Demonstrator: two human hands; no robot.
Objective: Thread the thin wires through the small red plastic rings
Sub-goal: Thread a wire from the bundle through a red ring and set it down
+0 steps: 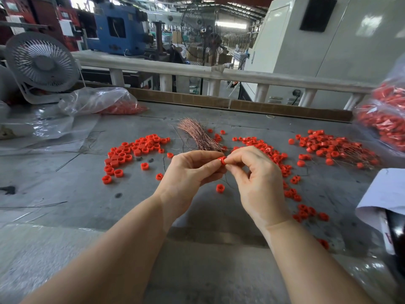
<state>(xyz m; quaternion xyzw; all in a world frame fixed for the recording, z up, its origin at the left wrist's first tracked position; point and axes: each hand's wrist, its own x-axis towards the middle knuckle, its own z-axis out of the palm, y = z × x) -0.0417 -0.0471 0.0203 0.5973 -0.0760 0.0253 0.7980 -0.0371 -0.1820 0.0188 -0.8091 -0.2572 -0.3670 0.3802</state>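
Here small red ring [221, 160] pinched between left hand [188, 172], right hand [258, 178] fingertips

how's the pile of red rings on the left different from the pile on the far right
The left pile holds bare rings, many standing with the open hole up; the far right pile has thin wires trailing from its rings. The left pile curves in an arc; the right one spreads out, tangled. Both are small red plastic rings on the grey table.
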